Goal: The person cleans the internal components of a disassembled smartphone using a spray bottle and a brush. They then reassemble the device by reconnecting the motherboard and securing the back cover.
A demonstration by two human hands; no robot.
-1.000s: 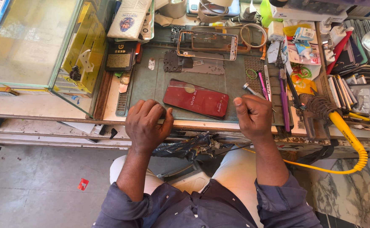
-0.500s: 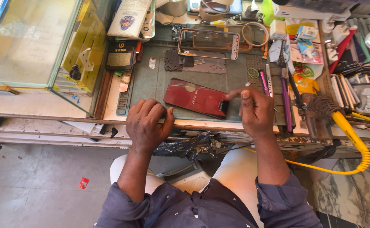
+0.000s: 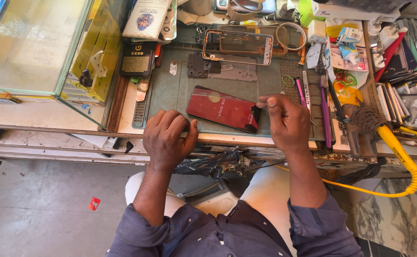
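A red phone point(image 3: 220, 108) lies face down and slanted on the grey-green work mat point(image 3: 170, 95). My right hand point(image 3: 288, 123) is closed. Its thumb and forefinger are pinched at the phone's upper right corner, around a thin metal tool that they almost hide. My left hand point(image 3: 167, 138) rests curled on the mat's front edge, just left of the phone, and holds nothing.
A phone frame point(image 3: 237, 45) and grey metal plates point(image 3: 218, 70) lie behind the phone. Pink and purple tools point(image 3: 313, 97) lie to the right, beside a soldering stand with a yellow coiled cable point(image 3: 398, 152). A glass case point(image 3: 37, 52) stands at the left.
My right hand moved left from the mat's right side to the phone's right end and pinched there. The left hand stayed still.
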